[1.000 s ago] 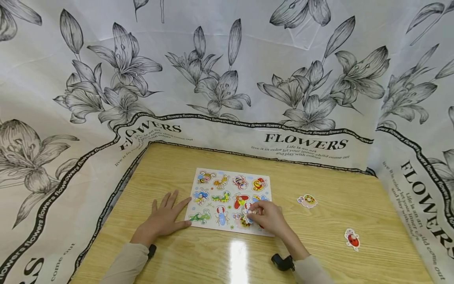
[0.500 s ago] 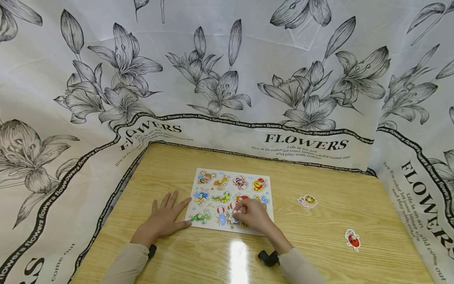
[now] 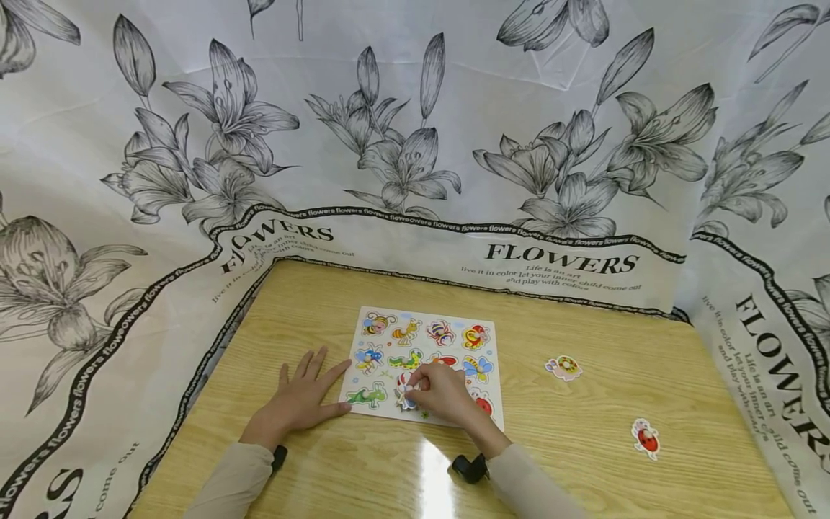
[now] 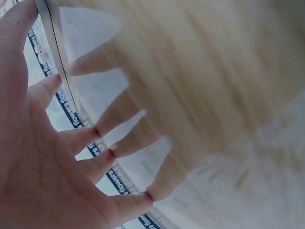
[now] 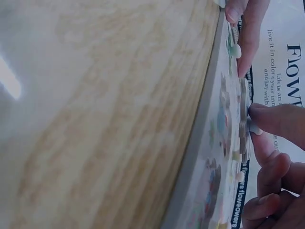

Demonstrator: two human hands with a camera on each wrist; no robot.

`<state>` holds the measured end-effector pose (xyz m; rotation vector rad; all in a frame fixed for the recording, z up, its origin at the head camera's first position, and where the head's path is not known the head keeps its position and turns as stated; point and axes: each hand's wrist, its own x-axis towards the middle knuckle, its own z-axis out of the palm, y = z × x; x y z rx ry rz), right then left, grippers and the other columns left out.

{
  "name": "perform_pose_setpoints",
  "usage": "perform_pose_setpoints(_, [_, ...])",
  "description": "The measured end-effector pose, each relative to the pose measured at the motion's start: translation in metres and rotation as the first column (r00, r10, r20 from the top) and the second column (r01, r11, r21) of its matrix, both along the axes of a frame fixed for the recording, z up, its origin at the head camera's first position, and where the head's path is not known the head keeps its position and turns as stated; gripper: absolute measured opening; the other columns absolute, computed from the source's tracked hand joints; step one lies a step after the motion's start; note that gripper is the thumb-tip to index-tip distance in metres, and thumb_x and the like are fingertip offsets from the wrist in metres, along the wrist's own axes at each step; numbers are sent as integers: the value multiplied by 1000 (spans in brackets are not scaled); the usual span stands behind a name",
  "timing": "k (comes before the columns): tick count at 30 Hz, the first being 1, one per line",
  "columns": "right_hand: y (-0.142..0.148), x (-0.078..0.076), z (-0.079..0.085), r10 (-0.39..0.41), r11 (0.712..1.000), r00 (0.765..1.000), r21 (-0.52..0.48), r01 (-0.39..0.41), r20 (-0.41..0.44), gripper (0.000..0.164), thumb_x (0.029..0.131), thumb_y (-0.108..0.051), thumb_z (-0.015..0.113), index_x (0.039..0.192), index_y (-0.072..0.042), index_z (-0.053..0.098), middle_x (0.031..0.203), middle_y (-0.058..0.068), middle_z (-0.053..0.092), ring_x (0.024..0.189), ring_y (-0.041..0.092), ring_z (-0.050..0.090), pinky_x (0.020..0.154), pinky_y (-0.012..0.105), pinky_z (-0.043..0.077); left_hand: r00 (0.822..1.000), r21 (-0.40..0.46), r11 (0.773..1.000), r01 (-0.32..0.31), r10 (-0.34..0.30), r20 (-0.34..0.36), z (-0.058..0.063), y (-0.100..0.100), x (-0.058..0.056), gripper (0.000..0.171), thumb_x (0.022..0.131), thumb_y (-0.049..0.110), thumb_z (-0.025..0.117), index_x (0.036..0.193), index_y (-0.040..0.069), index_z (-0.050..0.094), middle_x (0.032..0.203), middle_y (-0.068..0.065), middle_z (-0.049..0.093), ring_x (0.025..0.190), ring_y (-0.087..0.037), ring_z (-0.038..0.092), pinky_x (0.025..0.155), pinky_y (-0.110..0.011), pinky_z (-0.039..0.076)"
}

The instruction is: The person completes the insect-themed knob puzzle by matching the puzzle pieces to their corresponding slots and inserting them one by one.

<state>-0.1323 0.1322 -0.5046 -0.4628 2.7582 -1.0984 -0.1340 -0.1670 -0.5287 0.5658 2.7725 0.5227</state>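
Observation:
A puzzle board [image 3: 389, 414] with bright insect pictures lies flat on the table. My right hand [image 3: 444, 395] is over its lower middle and pinches a stag beetle puzzle piece [image 5: 244, 126] by its small white knob [image 5: 254, 128] between thumb and forefinger. In the right wrist view the piece stands slightly off the board, above the beetle-shaped recess [image 5: 224, 114]. Part of the piece is hidden behind the fingers in the head view. My left hand [image 3: 295, 400] rests on the table with spread fingers, its thumb and forefinger touching the board's left edge.
To the right of the board lie a snail piece [image 3: 563, 367] and a ladybug piece [image 3: 645, 438], apart on the wooden table [image 3: 558, 461]. A white curtain [image 3: 415, 94] with flower drawings borders the table at the back and sides.
My right hand has moved left across the board's bottom row with the stag beetle piece, from the right part to the beetle recess. My left hand has stayed put.

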Motion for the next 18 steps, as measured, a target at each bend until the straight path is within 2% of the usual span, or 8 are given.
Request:
perform_pose_setpoints(5, [-3,-1,-5,-8,999,1000,42,6,27,9,83,-19,81,83,-17,72,61,-9,51,61,9,47,73,41,26,1000,1,1000,1,-1,-11,-1,0,-1,83,90,67,59,159,30,31,165,-20,9,149,-46,6,105,-79,4])
perform_pose_setpoints(18, [-6,-4,-10,-12,998,1000,62,10,27,12,83,-22,81,80,-20,70,63,-9,51,61,10,47,71,40,26,1000,14,1000,-1,1,-20,0,1,0,82,90,64,62,158,29,33,164,-21,11,148,-46,8,105,-79,5])
